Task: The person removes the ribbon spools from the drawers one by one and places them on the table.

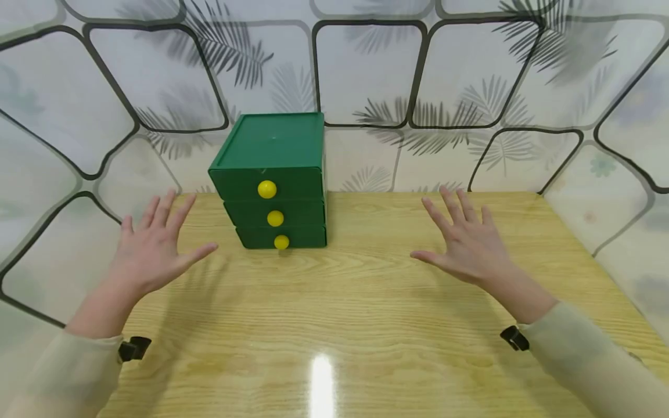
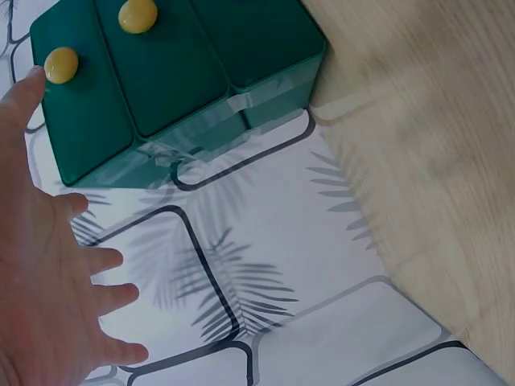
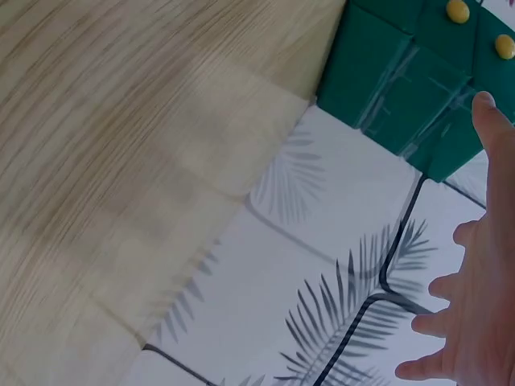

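Observation:
A green box of three stacked drawers (image 1: 273, 142) stands at the back of the table, left of centre. Each drawer front carries a round yellow knob (image 1: 267, 189), and all three fronts look closed. To the left of the box my left hand (image 1: 151, 252) is raised over the table with fingers spread, holding nothing. My right hand (image 1: 467, 244), also spread and holding nothing, is above the table well to the right of the box. In both wrist views the thumb overlaps the box's edge.
The wooden table (image 1: 366, 325) reaches back to a wall covering (image 1: 366, 75) with dark outlines and leaf prints, which also rises at both sides. A small black device (image 1: 134, 348) sits at the left cuff, and a similar black device (image 1: 514, 338) at the right cuff.

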Demonstrator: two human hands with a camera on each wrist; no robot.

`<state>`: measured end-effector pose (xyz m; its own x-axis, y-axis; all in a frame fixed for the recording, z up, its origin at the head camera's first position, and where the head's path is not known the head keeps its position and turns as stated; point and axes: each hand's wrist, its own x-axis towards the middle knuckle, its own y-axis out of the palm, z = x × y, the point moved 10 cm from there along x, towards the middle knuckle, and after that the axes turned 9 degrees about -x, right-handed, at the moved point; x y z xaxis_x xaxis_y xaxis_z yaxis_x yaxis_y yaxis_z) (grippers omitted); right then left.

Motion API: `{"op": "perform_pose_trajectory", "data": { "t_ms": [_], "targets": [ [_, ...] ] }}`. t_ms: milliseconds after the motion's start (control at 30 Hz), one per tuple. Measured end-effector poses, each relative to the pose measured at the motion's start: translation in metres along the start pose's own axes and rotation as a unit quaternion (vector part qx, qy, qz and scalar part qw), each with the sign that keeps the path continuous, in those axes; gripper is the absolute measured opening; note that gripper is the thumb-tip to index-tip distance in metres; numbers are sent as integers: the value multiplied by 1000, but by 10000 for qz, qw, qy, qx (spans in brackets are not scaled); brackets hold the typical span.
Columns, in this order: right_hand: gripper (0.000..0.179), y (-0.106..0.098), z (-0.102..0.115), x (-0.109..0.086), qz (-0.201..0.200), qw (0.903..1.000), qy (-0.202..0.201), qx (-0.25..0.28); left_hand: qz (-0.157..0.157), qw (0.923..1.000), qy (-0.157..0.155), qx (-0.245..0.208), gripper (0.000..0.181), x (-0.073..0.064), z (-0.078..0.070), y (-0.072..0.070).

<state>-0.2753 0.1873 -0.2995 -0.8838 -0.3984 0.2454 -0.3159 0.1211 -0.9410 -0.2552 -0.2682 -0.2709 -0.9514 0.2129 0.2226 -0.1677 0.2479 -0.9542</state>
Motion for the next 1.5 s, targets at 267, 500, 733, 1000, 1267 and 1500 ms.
{"op": "perform_pose_trajectory", "data": {
  "t_ms": [267,500,733,1000,1267,1500],
  "targets": [
    [97,2,24,13,-56,9996,-139,260,-41,9991,44,-419,93,10,-1,-9],
    [98,5,43,24,-77,9986,-204,486,-148,9953,186,-936,89,23,-4,-15],
    [100,5,60,35,-182,9960,-249,845,-316,9847,497,-1643,85,39,-7,-23],
    [93,2,81,45,-274,9835,-312,1759,-177,9689,456,-2424,82,56,-9,-25],
    [78,-1,98,54,-373,9544,-73,2960,-94,9469,236,-3206,79,77,-3,-23],
    [65,2,114,63,-319,9269,35,3740,-178,9320,228,-3613,74,93,0,-25]
  ]
}}
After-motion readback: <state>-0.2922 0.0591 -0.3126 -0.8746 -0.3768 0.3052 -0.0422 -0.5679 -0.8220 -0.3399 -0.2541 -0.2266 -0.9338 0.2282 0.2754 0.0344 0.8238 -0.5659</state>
